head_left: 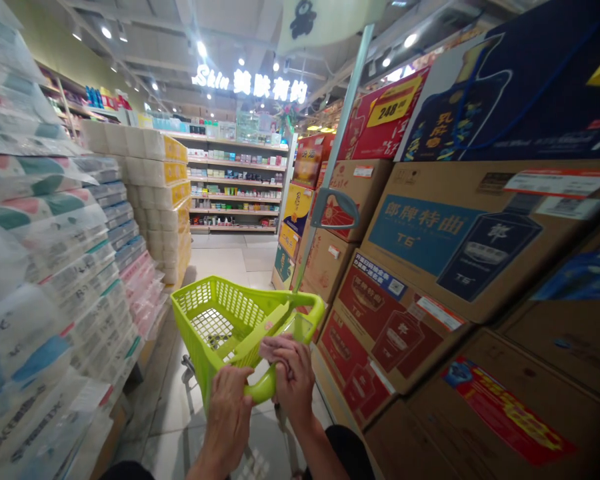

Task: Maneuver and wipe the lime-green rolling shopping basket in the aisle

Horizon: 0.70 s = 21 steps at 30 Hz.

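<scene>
Lime-green plastic forms the shopping trolley point(199, 357), which stands on the pale tiled floor point(174, 405) in the aisle, directly ahead of the person, its rounded handle point(263, 389) at the near end. The left hand point(230, 398) is curled over the handle's left side, while the right hand point(296, 385), just beside it, is closed around a bunched pink cloth point(283, 349) at the bar; how firmly the cloth presses there cannot be told. Handled well, the step seems to call for a steady left grip, so that the trolley does not roll, and for the cloth to lie flat beneath the right fingers as it follows the curve. Care also looks wise around the metal pole point(349, 110) rising from the trolley's right side, since a jolt could swing it against the stacked cartons point(423, 230); wrapped packs point(45, 267) line the left.
</scene>
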{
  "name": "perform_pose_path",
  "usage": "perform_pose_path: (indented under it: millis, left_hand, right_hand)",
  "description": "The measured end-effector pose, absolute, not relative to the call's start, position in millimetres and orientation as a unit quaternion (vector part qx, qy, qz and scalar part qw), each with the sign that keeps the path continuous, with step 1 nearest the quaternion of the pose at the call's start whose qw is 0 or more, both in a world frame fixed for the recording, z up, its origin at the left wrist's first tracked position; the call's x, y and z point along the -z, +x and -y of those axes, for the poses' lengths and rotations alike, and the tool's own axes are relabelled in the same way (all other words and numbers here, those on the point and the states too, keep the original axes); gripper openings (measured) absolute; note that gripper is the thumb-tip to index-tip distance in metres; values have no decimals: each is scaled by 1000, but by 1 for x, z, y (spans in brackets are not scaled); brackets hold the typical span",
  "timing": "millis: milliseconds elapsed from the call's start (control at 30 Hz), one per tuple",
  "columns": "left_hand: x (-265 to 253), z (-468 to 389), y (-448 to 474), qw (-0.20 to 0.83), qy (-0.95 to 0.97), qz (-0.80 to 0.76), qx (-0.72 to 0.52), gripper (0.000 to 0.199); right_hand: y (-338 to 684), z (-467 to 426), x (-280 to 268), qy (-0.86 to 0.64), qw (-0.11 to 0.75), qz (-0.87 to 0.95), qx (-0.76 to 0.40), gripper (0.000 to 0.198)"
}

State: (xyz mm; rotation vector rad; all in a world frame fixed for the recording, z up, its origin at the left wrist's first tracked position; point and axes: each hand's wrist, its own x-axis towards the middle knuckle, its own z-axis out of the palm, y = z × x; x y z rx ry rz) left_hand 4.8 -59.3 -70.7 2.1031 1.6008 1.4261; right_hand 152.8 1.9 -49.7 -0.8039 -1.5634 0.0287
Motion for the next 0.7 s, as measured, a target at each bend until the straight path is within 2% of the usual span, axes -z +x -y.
perform_pose_path:
  millis: [233, 433, 600, 700]
  left_hand:
    - [76, 62, 19, 54, 722, -519, -454, 34]
    - [75, 59, 8, 82, 690, -546, -469, 51]
    - [79, 57, -2, 98, 670, -562, -475, 59]
    - [83, 51, -5, 117, 647, -574, -488, 59]
  right_hand:
    - [157, 8, 61, -391, 636, 666, 0, 20]
    - [153, 26, 65, -338, 571, 747, -25, 32]
    - [163, -2, 51, -408, 623, 666, -45, 22]
    - [152, 7, 52, -413, 606, 678, -55, 21]
